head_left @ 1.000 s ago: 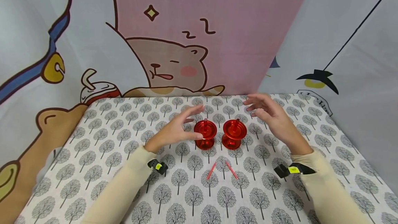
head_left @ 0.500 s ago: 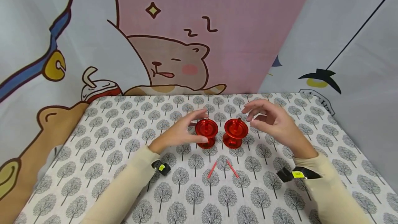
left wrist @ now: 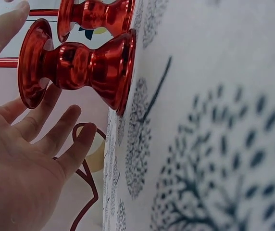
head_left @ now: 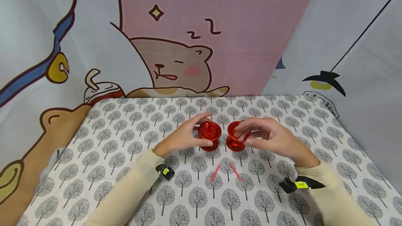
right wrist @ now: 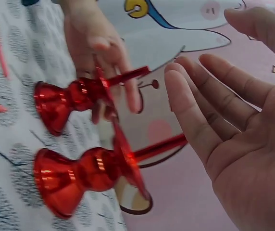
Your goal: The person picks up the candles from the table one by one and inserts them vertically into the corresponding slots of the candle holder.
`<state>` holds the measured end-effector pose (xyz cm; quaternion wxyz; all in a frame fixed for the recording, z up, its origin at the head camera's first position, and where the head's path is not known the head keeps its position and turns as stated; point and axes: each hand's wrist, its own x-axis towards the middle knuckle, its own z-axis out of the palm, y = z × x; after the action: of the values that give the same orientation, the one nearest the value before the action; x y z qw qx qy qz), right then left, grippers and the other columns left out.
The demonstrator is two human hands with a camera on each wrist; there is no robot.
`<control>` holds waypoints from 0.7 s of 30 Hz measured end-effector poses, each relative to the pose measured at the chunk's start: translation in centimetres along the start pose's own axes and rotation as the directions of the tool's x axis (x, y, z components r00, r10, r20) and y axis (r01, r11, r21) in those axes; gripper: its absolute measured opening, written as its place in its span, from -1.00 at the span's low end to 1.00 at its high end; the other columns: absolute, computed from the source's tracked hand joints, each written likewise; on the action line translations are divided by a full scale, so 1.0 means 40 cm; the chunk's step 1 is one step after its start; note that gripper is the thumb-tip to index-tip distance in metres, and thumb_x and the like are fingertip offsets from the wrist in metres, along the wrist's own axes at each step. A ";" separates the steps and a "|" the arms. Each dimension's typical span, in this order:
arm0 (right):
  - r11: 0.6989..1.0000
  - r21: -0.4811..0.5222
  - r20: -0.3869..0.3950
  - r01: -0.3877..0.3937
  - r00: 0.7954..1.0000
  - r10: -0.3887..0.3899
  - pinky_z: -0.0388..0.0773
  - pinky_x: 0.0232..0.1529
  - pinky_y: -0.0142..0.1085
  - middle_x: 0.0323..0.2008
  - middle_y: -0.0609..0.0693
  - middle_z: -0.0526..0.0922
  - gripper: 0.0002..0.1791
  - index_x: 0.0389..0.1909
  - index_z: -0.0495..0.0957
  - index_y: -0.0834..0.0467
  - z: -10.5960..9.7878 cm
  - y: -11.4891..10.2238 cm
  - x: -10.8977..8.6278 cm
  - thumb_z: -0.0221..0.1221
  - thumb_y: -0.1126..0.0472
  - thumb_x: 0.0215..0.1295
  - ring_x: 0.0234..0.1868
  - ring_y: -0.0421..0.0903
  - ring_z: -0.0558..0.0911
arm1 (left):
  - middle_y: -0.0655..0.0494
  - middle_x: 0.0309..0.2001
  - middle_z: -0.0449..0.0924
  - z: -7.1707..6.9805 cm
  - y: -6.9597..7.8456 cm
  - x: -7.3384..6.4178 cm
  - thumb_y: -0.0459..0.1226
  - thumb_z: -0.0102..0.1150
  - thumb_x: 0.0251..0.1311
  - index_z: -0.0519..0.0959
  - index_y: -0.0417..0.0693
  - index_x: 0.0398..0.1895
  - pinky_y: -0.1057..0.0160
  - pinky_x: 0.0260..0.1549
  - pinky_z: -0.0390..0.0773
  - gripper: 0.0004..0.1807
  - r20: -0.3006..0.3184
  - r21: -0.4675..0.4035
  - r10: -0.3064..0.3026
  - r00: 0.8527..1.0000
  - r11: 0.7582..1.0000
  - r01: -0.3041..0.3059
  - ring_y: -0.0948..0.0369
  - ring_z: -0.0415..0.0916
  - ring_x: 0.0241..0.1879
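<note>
Two shiny red candlesticks stand upright side by side, each with a wide dish and a thin upright rod. My left hand [head_left: 182,137] is around the left candlestick [head_left: 209,130], thumb on the near side and fingers on the far side. Its fingers look fairly straight in the left wrist view, behind that candlestick [left wrist: 77,67]; whether they touch it I cannot tell. Over the right candlestick [head_left: 233,144] hangs my right hand [head_left: 271,135], fingers loosely bent and hiding part of the dish. The right wrist view shows a gap between those fingers and the candlestick [right wrist: 99,168].
Two thin red sticks, one on the left [head_left: 215,172] and one on the right [head_left: 236,172], lie slanted in front of the candlesticks. The table has a tree-patterned cloth [head_left: 125,142]. A cartoon-printed curtain [head_left: 245,37] closes off the back and sides.
My right hand has come down and leftward from behind and beside the right candlestick to over it. My left hand has moved slightly right, further around the left one.
</note>
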<state>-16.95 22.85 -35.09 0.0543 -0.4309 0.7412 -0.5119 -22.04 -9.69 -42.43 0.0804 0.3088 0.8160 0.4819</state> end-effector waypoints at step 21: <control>0.943 0.001 0.184 -0.333 0.927 0.327 0.79 0.04 -0.22 -0.05 0.17 0.82 -0.67 0.14 0.71 0.38 0.106 0.056 -0.021 0.39 0.30 0.46 -0.07 -0.06 0.83 | -0.02 0.34 0.60 0.001 0.000 0.003 -0.15 0.69 0.19 0.26 0.08 0.75 -0.03 0.39 0.56 0.09 0.015 -0.013 -0.037 0.999 0.999 0.037 -0.02 0.57 0.34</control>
<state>-15.50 20.64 -39.18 0.2137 -0.3440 0.7867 -0.4661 -22.11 -9.59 -42.44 0.0975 0.2967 0.8177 0.4836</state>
